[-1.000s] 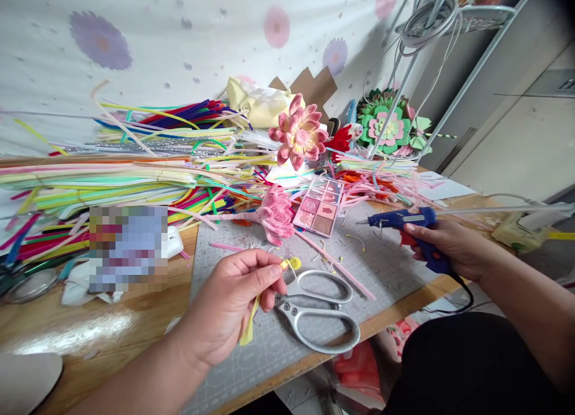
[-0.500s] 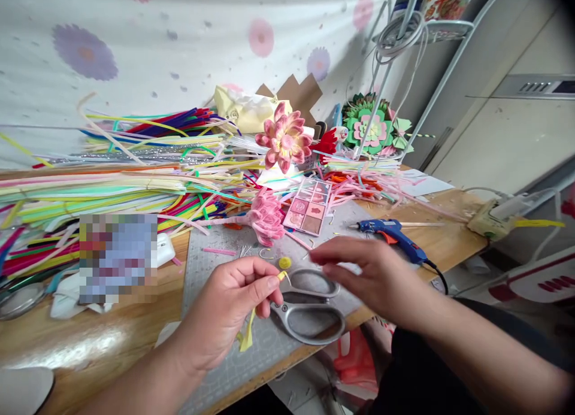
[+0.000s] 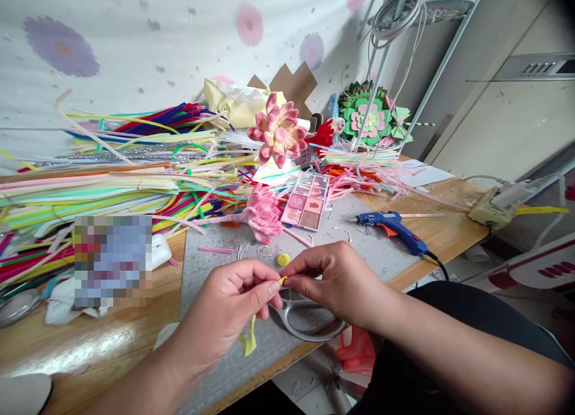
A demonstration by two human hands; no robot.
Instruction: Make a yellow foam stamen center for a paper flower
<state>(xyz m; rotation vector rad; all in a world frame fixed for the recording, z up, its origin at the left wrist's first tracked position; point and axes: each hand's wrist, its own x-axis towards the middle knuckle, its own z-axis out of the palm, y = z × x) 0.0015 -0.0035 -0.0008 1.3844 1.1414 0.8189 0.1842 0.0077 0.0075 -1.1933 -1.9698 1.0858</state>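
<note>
My left hand [image 3: 245,295] pinches a yellow strip [image 3: 248,338], whose loose end hangs below the fingers. The fingertips of my right hand [image 3: 330,280] are closed on the strip's small upper end, touching my left fingertips. Beneath my right hand lie grey-handled scissors [image 3: 314,320], partly hidden by it. A small yellow coil [image 3: 283,259] rests on the grey cutting mat [image 3: 215,349] just beyond the fingers. Further back on the mat are a pink fuzzy flower [image 3: 263,214] and a palette of pink and brown pans [image 3: 306,202].
A blue glue gun [image 3: 398,229] lies right of the mat, its cord running to the table edge. Bundles of coloured pipe cleaners [image 3: 90,190] cover the back left. A pink-and-yellow flower [image 3: 279,130] and green paper flowers [image 3: 371,120] stand behind, near a wire rack [image 3: 449,9].
My right hand has moved left and closed on the yellow piece at my left fingertips, now covering part of the scissors. The view has shifted slightly.
</note>
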